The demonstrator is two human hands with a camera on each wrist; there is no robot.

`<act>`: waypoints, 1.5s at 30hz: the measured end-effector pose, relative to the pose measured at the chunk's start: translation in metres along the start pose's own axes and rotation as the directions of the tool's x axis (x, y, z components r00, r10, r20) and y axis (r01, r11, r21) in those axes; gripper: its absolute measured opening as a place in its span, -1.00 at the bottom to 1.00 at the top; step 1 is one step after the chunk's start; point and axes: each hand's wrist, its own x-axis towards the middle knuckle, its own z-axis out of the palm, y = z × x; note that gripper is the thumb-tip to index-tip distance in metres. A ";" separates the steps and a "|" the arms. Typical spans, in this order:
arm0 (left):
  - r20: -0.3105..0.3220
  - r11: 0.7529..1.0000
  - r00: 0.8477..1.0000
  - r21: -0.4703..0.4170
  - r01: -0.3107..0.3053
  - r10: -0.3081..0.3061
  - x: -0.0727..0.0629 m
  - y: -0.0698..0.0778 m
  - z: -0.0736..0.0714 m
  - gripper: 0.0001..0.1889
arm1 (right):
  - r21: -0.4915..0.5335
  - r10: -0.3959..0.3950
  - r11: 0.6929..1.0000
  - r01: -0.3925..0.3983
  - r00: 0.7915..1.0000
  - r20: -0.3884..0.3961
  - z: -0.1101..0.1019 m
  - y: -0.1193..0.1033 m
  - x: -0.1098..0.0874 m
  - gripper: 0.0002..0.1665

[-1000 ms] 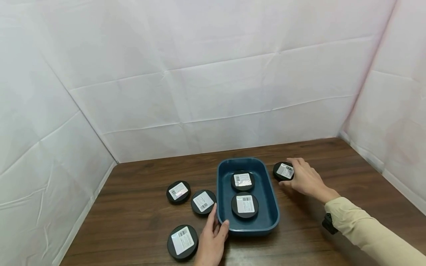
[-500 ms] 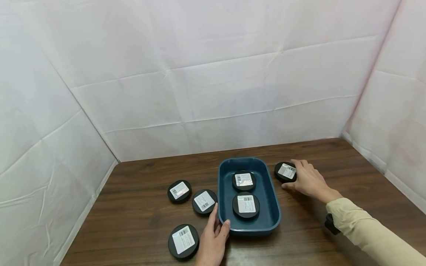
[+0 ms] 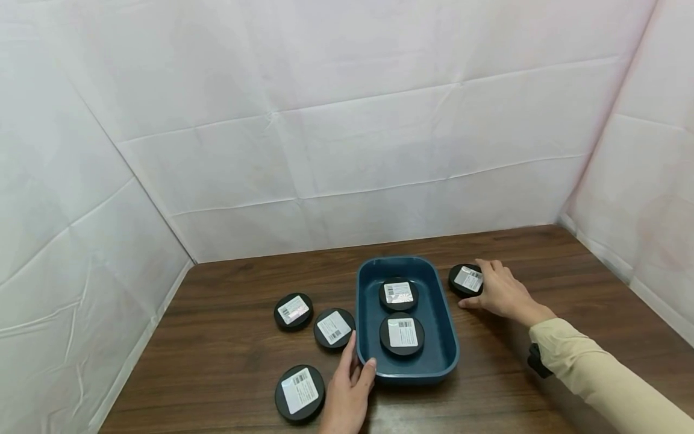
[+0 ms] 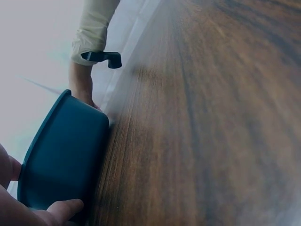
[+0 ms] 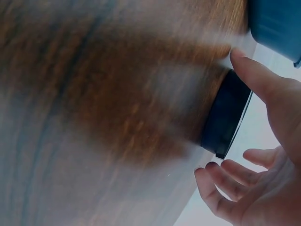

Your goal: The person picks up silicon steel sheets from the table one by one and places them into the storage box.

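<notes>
A blue rectangular tray (image 3: 444,337) stands on the wooden table with two flat black round containers inside, a far one (image 3: 388,306) and a near one (image 3: 402,351). Each container carries a white barcode label. My left hand (image 3: 347,392) touches the tray's near left corner, index finger straight along its side and thumb at the front wall. Right of the tray, my right hand (image 3: 504,294) spreads its thumb and fingers about another black container (image 3: 458,284) lying on the table. In the right wrist view gaps show between the fingers and this container (image 5: 225,113).
Left of the tray lie three more labelled black containers: one at the back (image 3: 285,322), one close by the tray (image 3: 325,342) and one in front (image 3: 298,418). White sheeting (image 3: 325,150) walls the table (image 3: 228,349) behind and at both sides.
My right thumb and fingers have drawn slightly away from the container on the right. The left hand stays at the tray's corner. The whole view has shifted a little.
</notes>
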 end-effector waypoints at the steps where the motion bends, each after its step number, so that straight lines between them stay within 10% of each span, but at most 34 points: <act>1: -0.001 1.000 1.000 0.000 0.001 -0.001 0.000 0.000 0.000 -0.28 | 0.000 0.000 1.000 0.000 1.000 0.004 0.000 0.000 0.000 0.37; 45: -0.008 0.999 1.000 0.029 -0.030 0.030 -0.003 0.001 -0.001 -0.26 | -0.016 -0.016 1.000 0.015 0.998 -0.055 0.003 -0.009 0.003 0.16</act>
